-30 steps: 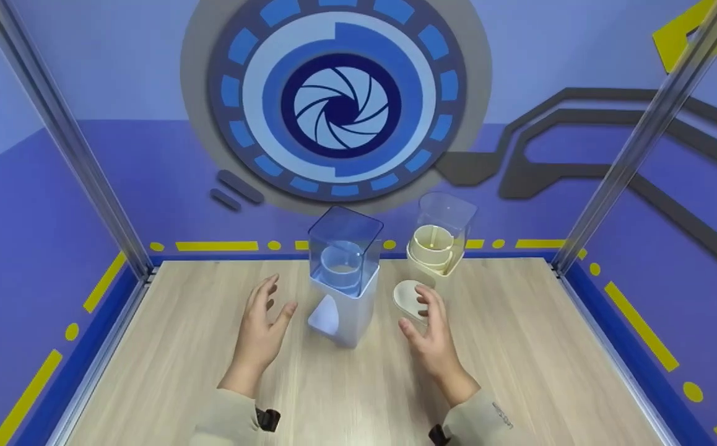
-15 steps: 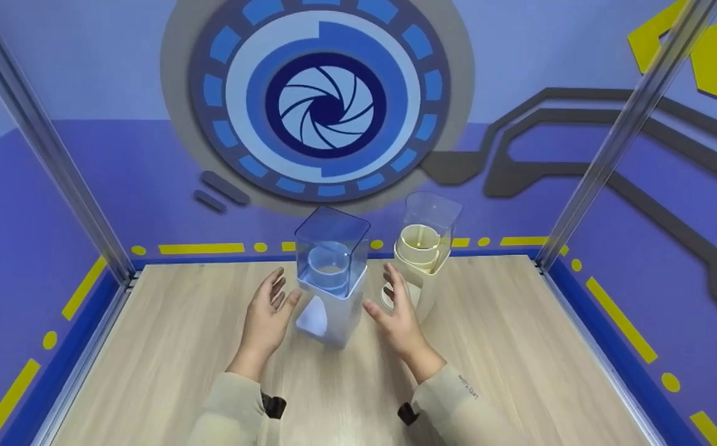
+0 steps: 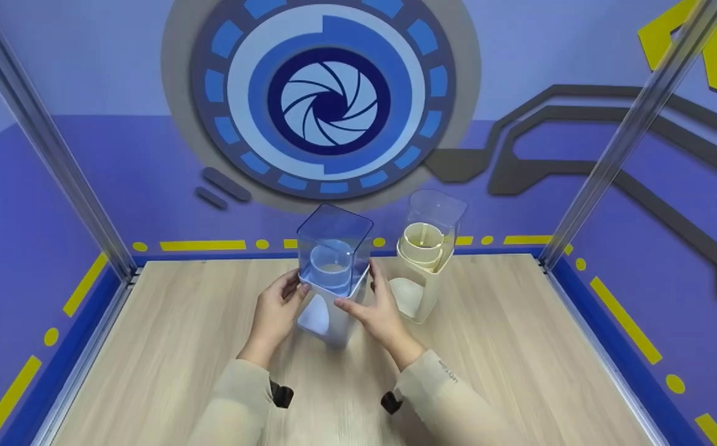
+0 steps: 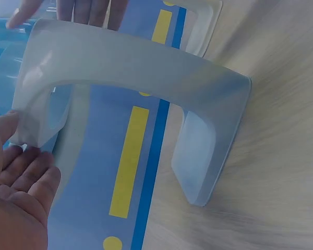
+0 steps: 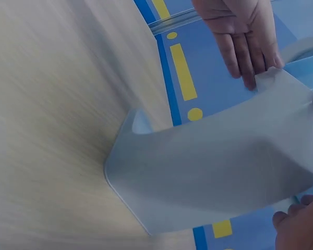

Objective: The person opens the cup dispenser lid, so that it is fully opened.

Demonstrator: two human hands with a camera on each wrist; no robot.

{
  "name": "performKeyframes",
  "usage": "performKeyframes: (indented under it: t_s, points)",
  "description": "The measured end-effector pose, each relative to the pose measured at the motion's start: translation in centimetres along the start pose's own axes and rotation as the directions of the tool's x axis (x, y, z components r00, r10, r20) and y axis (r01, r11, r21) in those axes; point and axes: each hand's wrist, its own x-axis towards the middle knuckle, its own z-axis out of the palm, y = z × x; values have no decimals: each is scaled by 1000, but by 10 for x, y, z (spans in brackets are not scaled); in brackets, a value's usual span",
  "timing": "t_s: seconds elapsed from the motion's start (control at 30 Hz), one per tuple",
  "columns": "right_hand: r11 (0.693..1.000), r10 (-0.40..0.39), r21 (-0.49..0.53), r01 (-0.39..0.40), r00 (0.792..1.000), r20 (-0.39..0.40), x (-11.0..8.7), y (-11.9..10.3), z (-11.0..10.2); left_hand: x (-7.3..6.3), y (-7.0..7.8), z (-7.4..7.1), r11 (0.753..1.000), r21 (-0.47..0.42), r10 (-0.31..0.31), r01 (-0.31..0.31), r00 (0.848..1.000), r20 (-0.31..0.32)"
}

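A pale blue dispenser (image 3: 332, 333) stands upright on the table, with a clear bluish bin (image 3: 335, 224) on top and a round blue cup-like insert (image 3: 332, 263) inside it. Below, an arched opening sits above its foot. Both hands are at its upper body, just under the bin. My left hand (image 3: 272, 325) grips the left corner, thumb in front, fingers behind. On the other side, my right hand (image 3: 380, 317) holds it with the thumb across the front face and fingers along the right side. The stand (image 4: 146, 60) fills the left wrist view; its side (image 5: 214, 161) shows in the right.
To the right and slightly behind stands a cream dispenser (image 3: 430, 294) of the same shape with a clear bin. A wooden tabletop (image 3: 507, 347) carries both. Printed walls and metal posts (image 3: 618, 155) enclose the back and sides.
My hands have come in from both sides of the blue dispenser and now hold it. The right hand has moved left, away from the cream dispenser. The blue dispenser stands as before.
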Motion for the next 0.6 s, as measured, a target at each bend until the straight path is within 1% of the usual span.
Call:
performKeyframes:
  t_s: [0.13, 0.23, 0.37, 0.5, 0.6]
  points:
    - [1000, -24, 17, 25, 999, -44, 2, 3, 10, 2, 0, 2, 1000, -10, -12, 12, 1000, -10]
    - [1000, -14, 23, 16, 997, -81, 4, 3, 16, 3, 1, 2, 1000, -20, -18, 17, 1000, -15]
    - [1000, 3, 16, -1, 995, -105, 4, 3, 20, 3, 0, 1, 1000, -16, -13, 13, 1000, -19]
    - [1000, 8, 0, -8, 995, -100, 4, 5, 17, 3, -2, -1, 1000, -25, -5, 5, 1000, -2]
    - [1000, 9, 8, -9, 998, -59, 4, 9, 11, 3, -4, -5, 998, -58, -17, 18, 1000, 13]
